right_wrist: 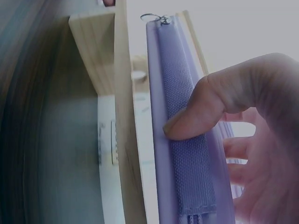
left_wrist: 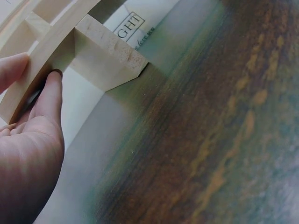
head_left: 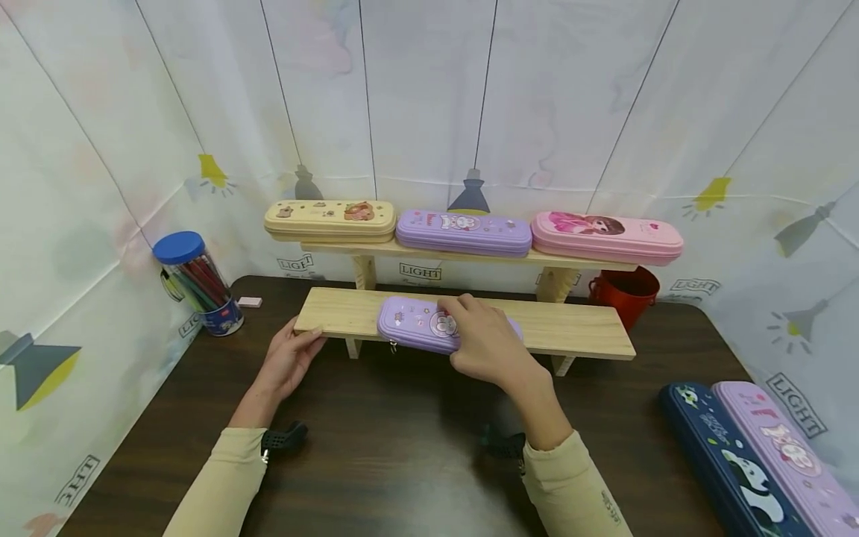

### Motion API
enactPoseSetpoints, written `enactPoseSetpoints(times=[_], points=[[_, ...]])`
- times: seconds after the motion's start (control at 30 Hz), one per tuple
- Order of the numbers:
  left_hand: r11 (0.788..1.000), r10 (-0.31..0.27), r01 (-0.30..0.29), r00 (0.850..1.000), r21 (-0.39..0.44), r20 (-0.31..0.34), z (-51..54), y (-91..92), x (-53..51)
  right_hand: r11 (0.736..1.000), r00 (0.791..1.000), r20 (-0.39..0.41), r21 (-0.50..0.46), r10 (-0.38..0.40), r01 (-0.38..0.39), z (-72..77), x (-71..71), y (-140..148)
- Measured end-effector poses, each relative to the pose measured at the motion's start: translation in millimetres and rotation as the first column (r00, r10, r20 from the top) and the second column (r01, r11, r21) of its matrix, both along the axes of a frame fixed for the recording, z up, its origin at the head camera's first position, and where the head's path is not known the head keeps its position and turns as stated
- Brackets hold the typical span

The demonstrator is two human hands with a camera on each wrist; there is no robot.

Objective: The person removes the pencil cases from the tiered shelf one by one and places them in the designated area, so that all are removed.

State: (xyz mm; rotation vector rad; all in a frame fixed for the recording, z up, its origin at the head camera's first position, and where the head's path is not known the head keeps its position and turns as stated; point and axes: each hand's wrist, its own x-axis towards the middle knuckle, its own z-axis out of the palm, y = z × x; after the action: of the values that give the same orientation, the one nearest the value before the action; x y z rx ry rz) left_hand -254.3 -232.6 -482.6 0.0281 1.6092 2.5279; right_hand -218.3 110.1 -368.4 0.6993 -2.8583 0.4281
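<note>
A two-tier wooden shelf (head_left: 584,328) stands at the back of the table. My right hand (head_left: 488,341) grips a purple pencil case (head_left: 419,321) over the lower board, thumb on its zipped front side and fingers over the far side in the right wrist view, where the case (right_wrist: 163,163) shows beside the board (right_wrist: 125,116). My left hand (head_left: 285,363) pinches the left end of the lower board; the left wrist view shows this hand (left_wrist: 32,154) with fingers above and below the board's edge (left_wrist: 51,51).
The upper board holds a yellow case (head_left: 329,224), a purple case (head_left: 463,242) and a pink case (head_left: 607,242). A pen jar (head_left: 201,283) and eraser (head_left: 250,302) are left, a red bucket (head_left: 624,287) behind right; dark blue (head_left: 725,455) and lilac cases (head_left: 785,447) lie front right.
</note>
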Motion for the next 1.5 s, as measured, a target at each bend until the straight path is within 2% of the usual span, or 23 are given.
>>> enactPoseSetpoints(times=[0.27,0.67,0.93,1.3,1.5], points=[[1.000,0.006,-0.006,1.000,0.002,-0.007,0.2,-2.3,1.0,1.000,1.000,0.001,-0.016,-0.023,0.023,-4.6,6.3,24],[1.000,0.011,-0.011,1.000,-0.025,0.003,-1.6,-3.7,3.2,0.999,0.999,0.014,0.009,-0.038,0.038,-11.9,20.7,43],[1.000,0.000,0.000,1.000,-0.011,-0.015,-1.7,-4.2,3.4,0.997,0.995,0.064,-0.022,-0.077,0.079,-9.0,32.6,66],[1.000,0.001,-0.001,1.000,-0.017,-0.019,-2.5,-3.7,2.6,0.993,0.976,0.183,0.020,-0.121,0.119,-2.8,57.5,98],[1.000,0.000,0.000,1.000,0.002,-0.022,-1.4,0.4,1.9,0.990,0.966,0.215,0.035,-0.141,0.137,-6.8,69.9,116]])
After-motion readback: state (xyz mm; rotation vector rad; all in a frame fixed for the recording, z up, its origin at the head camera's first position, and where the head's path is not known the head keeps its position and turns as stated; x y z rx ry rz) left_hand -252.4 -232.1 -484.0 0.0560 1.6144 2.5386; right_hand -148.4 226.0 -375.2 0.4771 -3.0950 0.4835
